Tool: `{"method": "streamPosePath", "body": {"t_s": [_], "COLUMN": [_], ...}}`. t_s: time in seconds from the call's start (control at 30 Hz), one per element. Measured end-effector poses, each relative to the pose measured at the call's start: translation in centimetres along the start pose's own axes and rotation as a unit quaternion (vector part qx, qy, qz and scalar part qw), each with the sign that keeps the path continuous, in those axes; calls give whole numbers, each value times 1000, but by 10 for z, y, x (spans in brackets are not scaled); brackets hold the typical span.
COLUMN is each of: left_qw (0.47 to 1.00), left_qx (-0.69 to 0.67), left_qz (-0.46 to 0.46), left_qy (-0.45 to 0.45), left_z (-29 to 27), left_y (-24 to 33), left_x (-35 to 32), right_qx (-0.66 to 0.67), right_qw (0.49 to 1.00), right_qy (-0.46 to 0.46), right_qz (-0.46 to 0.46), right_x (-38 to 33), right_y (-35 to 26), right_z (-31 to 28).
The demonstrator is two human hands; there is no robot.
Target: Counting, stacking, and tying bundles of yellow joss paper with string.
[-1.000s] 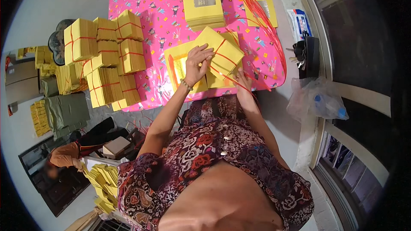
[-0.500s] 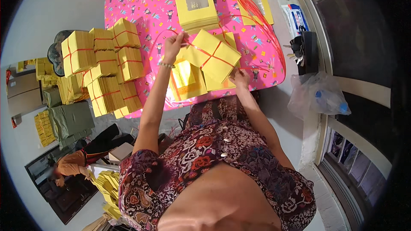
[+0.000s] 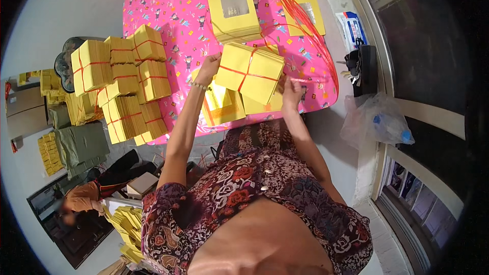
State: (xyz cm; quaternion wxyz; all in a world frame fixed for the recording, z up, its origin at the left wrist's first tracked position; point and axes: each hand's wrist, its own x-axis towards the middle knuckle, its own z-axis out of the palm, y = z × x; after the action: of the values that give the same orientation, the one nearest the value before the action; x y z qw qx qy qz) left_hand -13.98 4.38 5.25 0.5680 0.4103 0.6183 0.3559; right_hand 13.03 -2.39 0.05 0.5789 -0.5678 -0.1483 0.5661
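Observation:
A bundle of yellow paper pieces [image 3: 249,73], crossed both ways by red string, sits in front of me, slightly tilted. At its left edge is my left hand [image 3: 208,69], fingers closed on the side of the bundle. My right hand [image 3: 292,94] grips the opposite edge, its fingertips partly hidden, with loose red string running out to the right beside it. Beneath the bundle lie more flat yellow sheets [image 3: 262,106] and a shiny yellow-and-orange packet [image 3: 220,103]. Just beyond stands a tall stack of yellow paper with a silver square [image 3: 234,7] on top.
Tied yellow bundles [image 3: 122,79] are piled at the left of the pink patterned table cover [image 3: 175,25]. Red string strands [image 3: 310,30] hang along the right. A plastic bag [image 3: 377,122] and keys [image 3: 352,63] are by the window. Another person [image 3: 81,198] is at lower left.
The bundle has turned to lie straighter between my hands. My left hand has come down to its left edge, and my right hand has shifted slightly right.

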Motion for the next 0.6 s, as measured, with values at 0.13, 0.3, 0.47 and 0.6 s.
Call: {"method": "streamPosePath", "body": {"t_s": [0.13, 0.3, 0.47, 0.6], "left_qw": [984, 945, 931, 923], "left_qx": [-163, -310, -342, -353], "left_qz": [-18, 2, 76, 136], "left_qy": [75, 106, 100, 74], "left_z": [7, 35, 32, 34], "left_y": [1, 30, -16, -51], "left_x": [-19, -32, -22, -27], "right_qx": [-92, -17, -159, -170], "right_qw": [988, 980, 940, 917], "right_qy": [-70, -137, -226, -290], "right_qz": [-105, -141, -201, -214], "right_x": [31, 39, 61, 61], "right_y": [-29, -76, -85, -84], "right_z": [5, 23, 21, 16]}}
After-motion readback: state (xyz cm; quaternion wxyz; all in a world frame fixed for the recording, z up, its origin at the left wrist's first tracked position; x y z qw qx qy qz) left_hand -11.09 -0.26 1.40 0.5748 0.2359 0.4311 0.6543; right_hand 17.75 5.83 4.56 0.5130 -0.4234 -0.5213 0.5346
